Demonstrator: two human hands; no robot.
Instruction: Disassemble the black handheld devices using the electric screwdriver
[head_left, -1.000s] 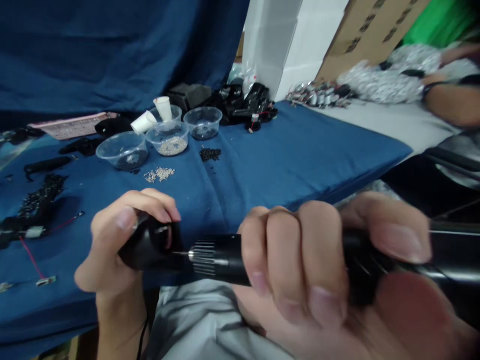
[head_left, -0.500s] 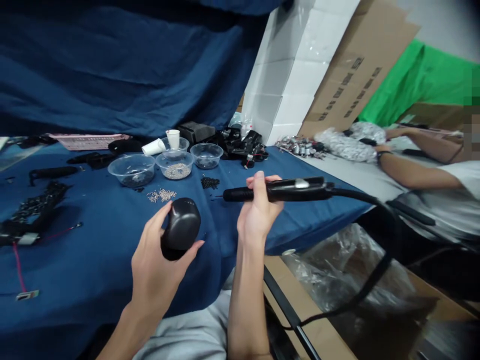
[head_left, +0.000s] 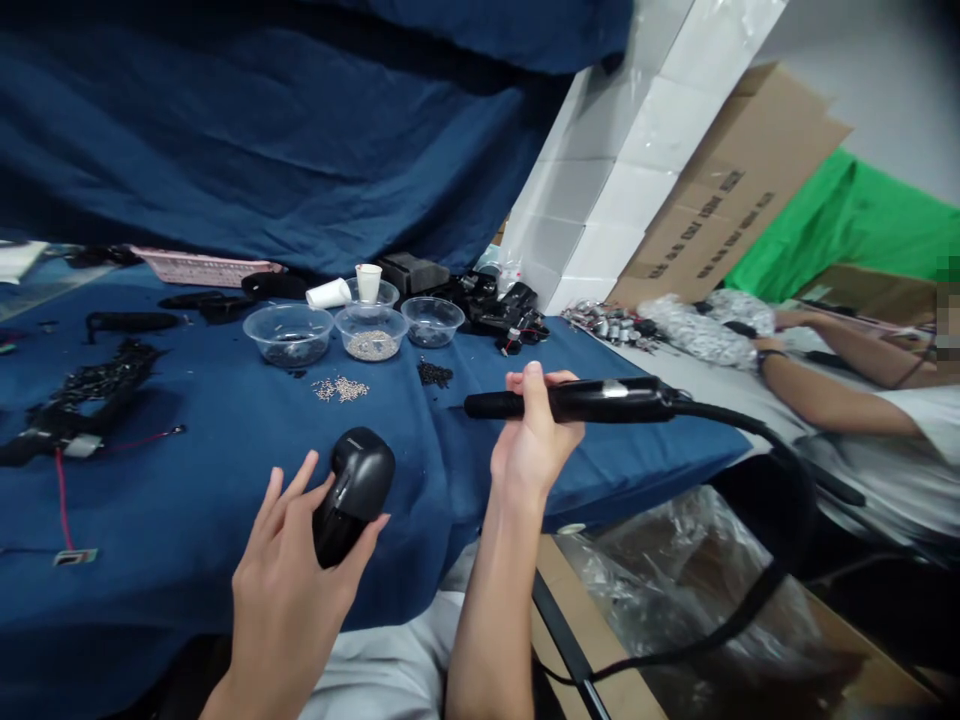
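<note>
My left hand (head_left: 296, 570) grips a black rounded plastic device (head_left: 356, 485) between thumb and index finger, its other fingers lifted away. The device's bulky glossy head points up and its narrower part runs down into the palm. In my right hand (head_left: 529, 440) is a black corded electric screwdriver (head_left: 611, 400), held level with its nose to the left. Its thick cable (head_left: 780, 440) loops down at the right. Beyond the hands, a pile of silver screws (head_left: 341, 389) and a pile of dark screws (head_left: 435, 374) lie on the blue cloth (head_left: 405, 400).
Clear plastic bowls (head_left: 289, 330) stand behind the screws, near white paper cups (head_left: 328, 293). Black housings and wired parts (head_left: 82, 445) lie at left, with a pink basket (head_left: 206, 268) behind. Rightward, a co-worker's arm (head_left: 832, 395) rests by wrapped parts (head_left: 697, 330).
My left hand has lowered the black device slightly and turned it, lifting some fingers from it. The camera view has shifted a little; the screwdriver is still held level.
</note>
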